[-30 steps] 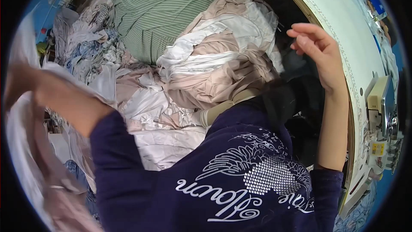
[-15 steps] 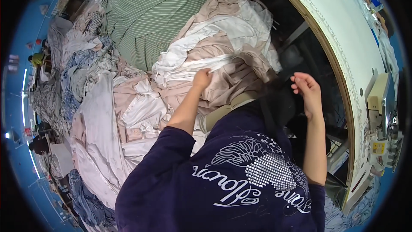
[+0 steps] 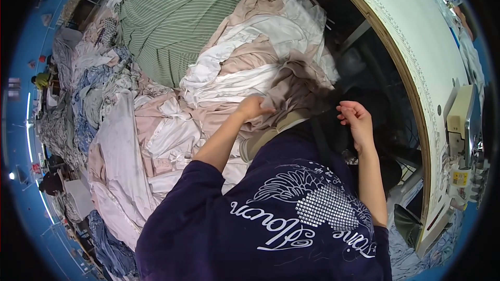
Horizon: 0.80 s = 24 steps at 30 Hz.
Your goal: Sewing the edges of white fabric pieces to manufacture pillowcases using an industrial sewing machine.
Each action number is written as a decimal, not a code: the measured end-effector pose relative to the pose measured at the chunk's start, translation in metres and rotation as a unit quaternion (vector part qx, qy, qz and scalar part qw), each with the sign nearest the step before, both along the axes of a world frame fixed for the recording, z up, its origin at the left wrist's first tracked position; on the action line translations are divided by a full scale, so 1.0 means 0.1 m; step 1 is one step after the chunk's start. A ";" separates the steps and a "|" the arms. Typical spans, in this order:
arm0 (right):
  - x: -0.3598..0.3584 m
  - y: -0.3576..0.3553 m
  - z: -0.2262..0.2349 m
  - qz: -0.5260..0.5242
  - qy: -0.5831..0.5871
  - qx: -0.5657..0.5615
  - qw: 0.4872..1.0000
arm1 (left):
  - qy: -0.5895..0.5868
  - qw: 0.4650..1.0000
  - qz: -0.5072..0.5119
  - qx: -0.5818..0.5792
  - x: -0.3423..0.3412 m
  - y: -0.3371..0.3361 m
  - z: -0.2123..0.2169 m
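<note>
A large heap of pale pink and white cloth [image 3: 237,80] spreads in front of me and to my left. My left hand [image 3: 252,108] is on the near side of the heap, thumb stretched out to the right and apart from the fingers, close to a bunched taupe piece of cloth [image 3: 297,83]. To the right, my right hand [image 3: 355,119] is raised beside the dark area under the table, its fingers curled in toward the thumb. Whatever it may hold is too small or hidden to make out.
A green striped bundle [image 3: 172,21] lies at the far side. Grey and blue cloth [image 3: 99,83] is piled at the left. A white tabletop [image 3: 401,47] with a wooden edge curves along the right, carrying a sewing machine [image 3: 461,125]. Blue floor [image 3: 26,57] shows at far left.
My left hand has come slightly nearer, its thumb now apart from the fingers where it was a fist. My right hand has moved left and a little nearer.
</note>
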State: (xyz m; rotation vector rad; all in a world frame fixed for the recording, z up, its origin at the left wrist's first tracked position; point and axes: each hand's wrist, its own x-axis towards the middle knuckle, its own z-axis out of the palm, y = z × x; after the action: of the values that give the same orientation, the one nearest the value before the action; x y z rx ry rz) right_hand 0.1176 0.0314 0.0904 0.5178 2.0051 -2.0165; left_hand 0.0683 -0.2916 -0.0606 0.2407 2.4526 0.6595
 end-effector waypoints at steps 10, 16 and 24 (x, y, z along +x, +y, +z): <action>-0.03 -0.41 -0.13 0.207 -0.057 0.024 0.976 | -0.107 0.897 0.167 0.396 0.29 0.53 -0.05; -0.07 -0.87 -0.15 0.185 0.167 0.024 0.968 | -0.309 0.556 0.311 0.706 -0.11 1.06 1.74; -0.21 -1.06 0.29 -0.044 0.385 0.318 0.865 | -0.261 0.407 0.166 0.860 -0.87 0.83 2.81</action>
State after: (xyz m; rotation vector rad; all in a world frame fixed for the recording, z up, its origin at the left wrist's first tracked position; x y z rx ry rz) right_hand 0.0966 -0.0750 0.1192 -0.1601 3.2086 -1.6999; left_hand -0.0187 -0.2085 0.2204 0.1909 0.2749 2.6365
